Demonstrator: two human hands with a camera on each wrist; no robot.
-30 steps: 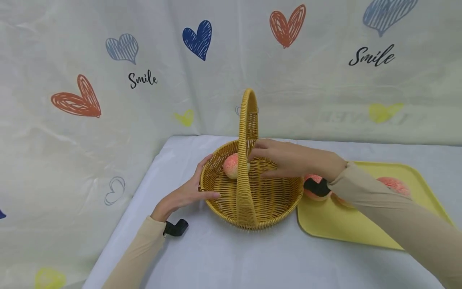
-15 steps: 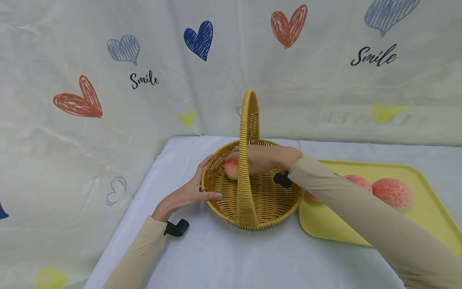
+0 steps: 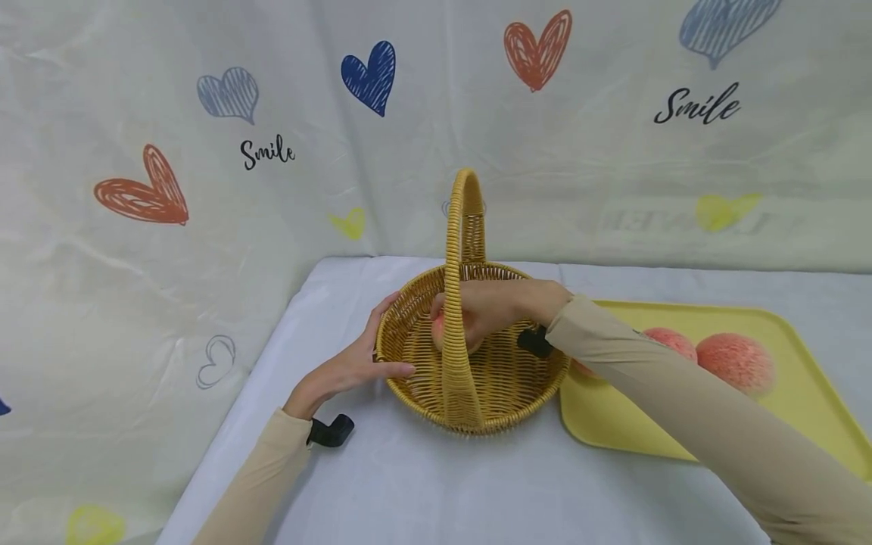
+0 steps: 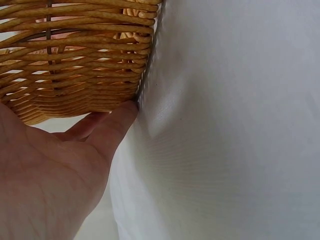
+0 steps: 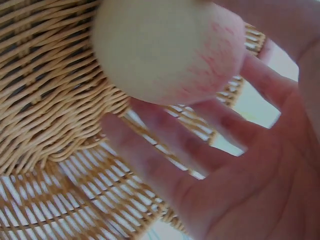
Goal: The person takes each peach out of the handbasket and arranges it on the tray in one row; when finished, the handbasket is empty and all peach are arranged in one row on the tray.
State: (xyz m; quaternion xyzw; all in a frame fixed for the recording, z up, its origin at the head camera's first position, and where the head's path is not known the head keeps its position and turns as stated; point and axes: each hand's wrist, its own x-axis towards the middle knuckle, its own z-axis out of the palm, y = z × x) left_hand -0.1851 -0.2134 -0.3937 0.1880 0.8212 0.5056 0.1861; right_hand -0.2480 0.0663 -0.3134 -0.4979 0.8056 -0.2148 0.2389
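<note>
A round yellow wicker basket with a tall arched handle stands on the white table. My left hand holds its left side, thumb over the rim and fingers against the outside wall; in the left wrist view, fingertips touch the weave low near the tablecloth. Inside the basket my right hand grips a pink and cream peach, thumb on one side and fingers round the other. The handle partly hides this peach in the head view. Whether it touches the basket floor I cannot tell.
A yellow tray lies right of the basket, partly beneath the right forearm. On it are a large peach and another peach, with a further one mostly hidden by the sleeve. A white curtain with printed hearts hangs behind.
My right hand has moved left into the basket and closed round the peach. The peach has since shifted slightly to the right and nearer. My left hand has stayed on the basket.
</note>
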